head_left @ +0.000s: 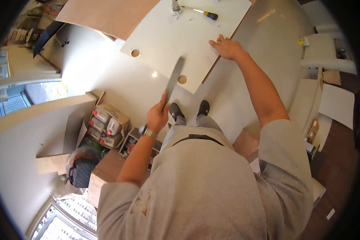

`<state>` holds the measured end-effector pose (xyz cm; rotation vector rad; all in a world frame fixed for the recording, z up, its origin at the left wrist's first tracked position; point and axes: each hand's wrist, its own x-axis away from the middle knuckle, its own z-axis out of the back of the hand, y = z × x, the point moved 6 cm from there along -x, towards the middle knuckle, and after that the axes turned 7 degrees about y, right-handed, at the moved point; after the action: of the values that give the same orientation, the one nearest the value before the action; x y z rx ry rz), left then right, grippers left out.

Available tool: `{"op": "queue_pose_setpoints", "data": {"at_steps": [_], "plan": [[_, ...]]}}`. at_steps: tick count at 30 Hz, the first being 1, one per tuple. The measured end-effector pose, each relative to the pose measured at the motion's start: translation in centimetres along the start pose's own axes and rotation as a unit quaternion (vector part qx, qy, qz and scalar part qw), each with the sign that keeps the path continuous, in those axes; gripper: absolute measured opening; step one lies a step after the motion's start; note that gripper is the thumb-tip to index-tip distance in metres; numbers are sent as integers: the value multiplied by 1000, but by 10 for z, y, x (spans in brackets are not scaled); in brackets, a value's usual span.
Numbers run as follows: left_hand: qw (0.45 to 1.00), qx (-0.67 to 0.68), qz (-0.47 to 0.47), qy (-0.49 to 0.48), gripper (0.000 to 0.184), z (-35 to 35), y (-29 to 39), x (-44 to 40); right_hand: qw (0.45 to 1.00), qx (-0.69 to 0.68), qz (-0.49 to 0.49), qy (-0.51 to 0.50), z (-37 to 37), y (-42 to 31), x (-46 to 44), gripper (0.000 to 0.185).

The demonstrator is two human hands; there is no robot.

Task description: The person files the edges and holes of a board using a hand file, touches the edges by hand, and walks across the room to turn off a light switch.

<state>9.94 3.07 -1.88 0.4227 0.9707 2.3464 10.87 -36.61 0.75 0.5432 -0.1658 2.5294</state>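
Note:
My left hand [158, 117], with a watch on its wrist, is closed round the near end of a long flat metal blade [175, 79]. Whether this is a file or a knife I cannot tell. Its far part overlaps the white panel [164, 40] beside a round hole [182, 79]; contact is unclear. My right hand [227, 47] lies with fingers apart on the panel's right edge and grips nothing. A second round hole [135, 53] is near the panel's left corner. On the panel's far part lie a yellow-and-black screwdriver [210, 15] and a small heap of metal pieces [176, 5].
A brown board [104, 16] adjoins the panel at the back left. Red-capped jugs [102, 115] sit in a carton at the left, near a black quilted bag [84, 172]. My shoes [204, 107] stand on the pale floor. A white sheet [337, 105] is at the right.

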Motion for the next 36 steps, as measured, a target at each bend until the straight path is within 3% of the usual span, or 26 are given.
{"op": "queue_pose_setpoints", "data": {"at_steps": [3,7,13,19,23,30,36], "plan": [[999,15,15,-30,54,0,11,7,999,-33,6,-38,2,-1,3,87],[996,-23,-60,-58,54,-41,56,-32,1000,-15,-2,-6,1,2,4,87],[999,38,13,-20,54,-5,-1,15,999,-35,-3,-37,1,3,5,86],[999,-12,-48,-14,56,-33,45,-17,1000,-20,7,-20,3,3,0,87],[1000,21,-13,-5,55,-13,0,19,1000,-16,6,-8,6,-4,3,88],[996,-18,-62,-59,56,-55,65,-31,1000,-5,6,-19,1,1,1,87],[1000,16,7,16,58,3,-10,12,999,-35,0,-8,-1,3,2,87]]}}
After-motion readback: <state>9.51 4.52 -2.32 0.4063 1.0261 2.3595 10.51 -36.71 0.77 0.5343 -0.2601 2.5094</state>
